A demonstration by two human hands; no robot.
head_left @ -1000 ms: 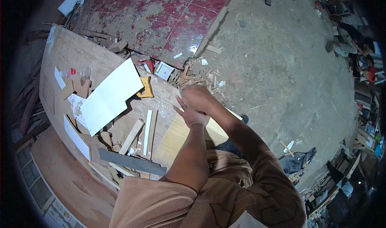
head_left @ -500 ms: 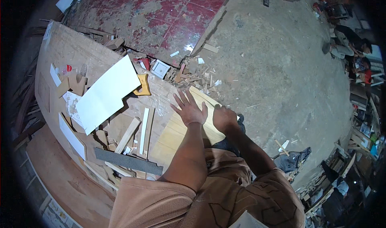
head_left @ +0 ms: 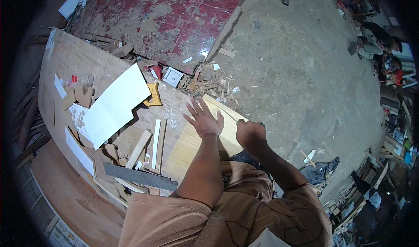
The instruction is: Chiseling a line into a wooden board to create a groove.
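A pale wooden board [head_left: 192, 149] lies at the near end of the workbench, reaching to its right edge. My left hand [head_left: 205, 121] rests flat on it, fingers spread and pointing away from me. My right hand [head_left: 251, 136] is a closed fist at the board's right edge. Whatever it grips is hidden by the fingers; a thin dark line runs from the fist toward the board's far edge, too fine to name. Left of the board, a saw's yellow handle [head_left: 153, 94] sticks out beside a large white sheet [head_left: 117, 103].
Wood strips [head_left: 139, 149] and a dark grey bar [head_left: 139, 176] lie on the workbench [head_left: 65, 46] to the left. Wood offcuts [head_left: 211, 88] litter the floor beyond the board. A dark bag [head_left: 321, 170] sits on the concrete floor at right. People [head_left: 386, 46] are at the far right.
My right fist has moved slightly right and nearer to me along the board's edge. My left hand stays flat on the board, almost unmoved.
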